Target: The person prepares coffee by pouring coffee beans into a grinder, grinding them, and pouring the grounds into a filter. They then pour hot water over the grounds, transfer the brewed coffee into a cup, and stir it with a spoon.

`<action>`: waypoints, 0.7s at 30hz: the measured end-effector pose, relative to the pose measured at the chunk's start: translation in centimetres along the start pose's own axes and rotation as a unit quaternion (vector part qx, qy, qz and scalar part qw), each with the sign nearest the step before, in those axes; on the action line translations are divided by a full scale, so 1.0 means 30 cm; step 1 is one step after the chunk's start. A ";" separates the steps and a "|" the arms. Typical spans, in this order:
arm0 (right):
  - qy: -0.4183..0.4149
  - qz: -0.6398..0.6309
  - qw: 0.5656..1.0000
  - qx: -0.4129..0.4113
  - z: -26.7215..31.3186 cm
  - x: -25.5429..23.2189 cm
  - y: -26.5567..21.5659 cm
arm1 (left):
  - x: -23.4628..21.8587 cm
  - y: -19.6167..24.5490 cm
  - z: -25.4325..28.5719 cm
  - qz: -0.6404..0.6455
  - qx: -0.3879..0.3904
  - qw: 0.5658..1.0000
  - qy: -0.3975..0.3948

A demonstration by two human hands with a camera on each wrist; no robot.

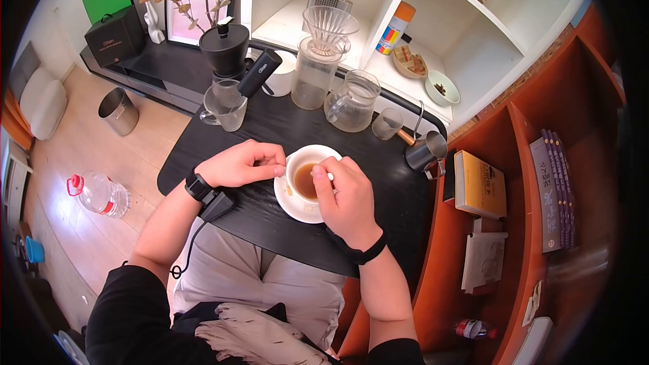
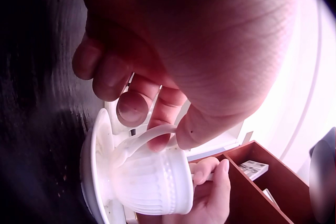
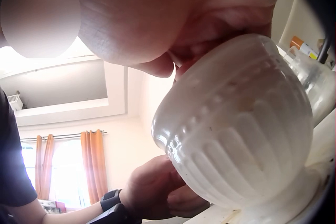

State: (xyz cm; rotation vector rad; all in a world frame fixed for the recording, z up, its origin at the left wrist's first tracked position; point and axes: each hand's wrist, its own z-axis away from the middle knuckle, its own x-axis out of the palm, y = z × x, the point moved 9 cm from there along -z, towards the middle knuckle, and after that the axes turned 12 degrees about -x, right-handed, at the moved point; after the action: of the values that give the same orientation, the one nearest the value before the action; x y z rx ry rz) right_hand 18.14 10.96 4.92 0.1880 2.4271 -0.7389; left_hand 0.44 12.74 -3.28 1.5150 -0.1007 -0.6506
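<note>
A white ribbed cup [image 1: 294,186] of brown liquid [image 1: 308,180] stands on a white saucer [image 1: 290,206], near the table's front edge. My left hand [image 1: 245,163] is at its left side, with thumb and forefinger pinching the cup's curved handle [image 2: 149,136]. The other left fingers hang loosely curled beside it. Over the right rim, my right hand [image 1: 350,201] pinches a slim white stem, like a spoon handle [image 1: 330,176]; its lower end is hidden. Brown drops mark the saucer. The right wrist view shows the cup's ribbed side [image 3: 247,145] close under that hand.
Behind the cup stand a glass mug [image 1: 226,109], a black grinder [image 1: 225,47], a glass server [image 1: 353,103], a dripper [image 1: 330,27] on a jar, a small glass [image 1: 387,124] and a metal pitcher [image 1: 426,151]. A wooden bookshelf [image 1: 443,230] borders the right.
</note>
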 end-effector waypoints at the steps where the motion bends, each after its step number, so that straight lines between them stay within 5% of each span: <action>1: -0.004 -0.005 1.000 0.003 -0.001 0.003 -0.002 | 0.001 -0.003 0.000 -0.001 -0.004 1.000 -0.003; 8: -0.049 -0.001 0.999 -0.016 0.002 0.050 -0.022 | 0.005 0.008 0.004 0.005 -0.035 0.999 -0.021; 21: 0.002 -0.008 1.000 0.003 0.014 0.028 0.006 | -0.001 0.015 0.007 -0.025 -0.032 0.999 -0.005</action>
State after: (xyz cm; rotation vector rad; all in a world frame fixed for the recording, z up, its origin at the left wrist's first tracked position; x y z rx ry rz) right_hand 17.71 10.86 4.07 0.1716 2.4330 -0.7544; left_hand 0.46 12.55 -2.83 1.4565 -0.0485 -0.6954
